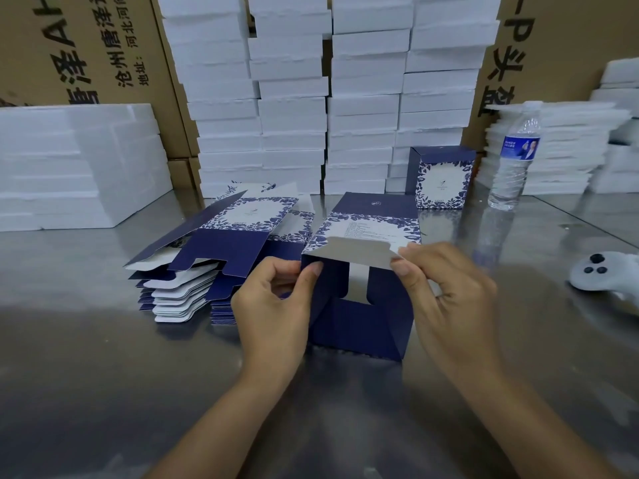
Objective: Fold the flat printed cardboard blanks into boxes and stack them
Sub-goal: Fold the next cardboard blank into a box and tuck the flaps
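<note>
Two hands clamp one half-folded navy cardboard box (359, 326): left hand (273, 299) pinches its wall, right hand (446, 288) its white curved flap (359, 252). One fanned blank pile (207, 250) lies beside left fingers (281, 267).

Upper limbs of the person, head-camera view. Left hand (273, 305) and right hand (449, 299): both bare, with short, natural fingernails (401, 269) and pale nail tips. Left forearm (214, 420) and right forearm (518, 409): bare skin up to the lower edge of the frame. Fine creases mark the knuckles and wrists.
</note>
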The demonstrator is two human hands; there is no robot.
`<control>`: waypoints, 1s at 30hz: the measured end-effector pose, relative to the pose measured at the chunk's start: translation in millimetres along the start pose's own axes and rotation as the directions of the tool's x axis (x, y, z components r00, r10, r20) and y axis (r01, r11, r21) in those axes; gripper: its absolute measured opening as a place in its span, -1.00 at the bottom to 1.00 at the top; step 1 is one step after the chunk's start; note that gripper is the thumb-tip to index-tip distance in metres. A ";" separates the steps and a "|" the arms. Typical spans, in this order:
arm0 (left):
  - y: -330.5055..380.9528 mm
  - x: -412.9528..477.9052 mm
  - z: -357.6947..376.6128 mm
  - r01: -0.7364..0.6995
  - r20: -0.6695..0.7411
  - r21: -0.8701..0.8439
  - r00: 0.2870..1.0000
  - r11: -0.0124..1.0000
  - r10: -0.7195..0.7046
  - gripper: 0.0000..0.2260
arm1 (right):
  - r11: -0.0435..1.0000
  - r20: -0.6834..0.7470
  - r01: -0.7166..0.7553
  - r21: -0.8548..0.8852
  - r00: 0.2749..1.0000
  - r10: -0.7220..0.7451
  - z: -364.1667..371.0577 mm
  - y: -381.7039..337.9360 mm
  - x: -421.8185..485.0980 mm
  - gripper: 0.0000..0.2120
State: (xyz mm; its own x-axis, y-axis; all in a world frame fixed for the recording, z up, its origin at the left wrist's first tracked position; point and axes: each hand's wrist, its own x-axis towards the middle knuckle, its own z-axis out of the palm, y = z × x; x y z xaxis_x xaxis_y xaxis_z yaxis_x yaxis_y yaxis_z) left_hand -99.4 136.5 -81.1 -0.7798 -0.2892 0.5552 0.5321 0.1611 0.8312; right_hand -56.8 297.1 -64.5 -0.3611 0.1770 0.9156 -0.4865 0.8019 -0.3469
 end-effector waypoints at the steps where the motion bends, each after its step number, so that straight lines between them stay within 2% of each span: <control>1: -0.2 -0.7 -0.5 -0.006 0.017 0.014 1.000 1.000 0.006 -0.79 | 1.000 -0.001 -0.007 -0.002 1.000 0.007 -0.2 0.6 0.2 -0.65; 6: -2.3 -0.8 -4.8 0.005 0.147 0.106 0.989 0.994 -0.021 -0.80 | 0.998 0.002 -0.068 0.014 0.998 0.068 -1.9 5.7 0.9 -0.66; 13: -1.3 -2.8 -5.3 -0.070 0.164 0.214 0.986 0.974 0.034 -0.74 | 0.996 0.016 -0.083 0.035 0.996 0.082 -1.0 7.0 0.5 -0.65; 18: -2.2 -1.8 -6.5 0.030 0.167 0.223 0.984 0.974 -0.069 -0.78 | 0.995 0.018 -0.096 0.021 0.995 0.096 -2.0 7.3 2.1 -0.64; 22: -2.8 -6.0 -10.0 -0.021 0.320 0.389 0.940 0.921 -0.114 -0.76 | 0.992 0.006 -0.125 0.028 0.992 0.125 -4.1 9.4 4.7 -0.64; 30: -1.8 -6.0 -7.5 0.019 0.306 0.396 0.940 0.918 -0.151 -0.73 | 0.993 0.030 -0.120 0.012 0.992 0.119 -3.6 9.3 3.7 -0.64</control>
State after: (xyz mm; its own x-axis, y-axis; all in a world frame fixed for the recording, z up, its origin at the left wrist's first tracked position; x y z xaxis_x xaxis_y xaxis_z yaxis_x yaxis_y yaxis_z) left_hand -93.2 130.9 -86.2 -0.9145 -0.0074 0.4046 0.3430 0.5161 0.7848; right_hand -59.9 307.3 -63.6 -0.4406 0.2539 0.8610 -0.4491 0.7682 -0.4563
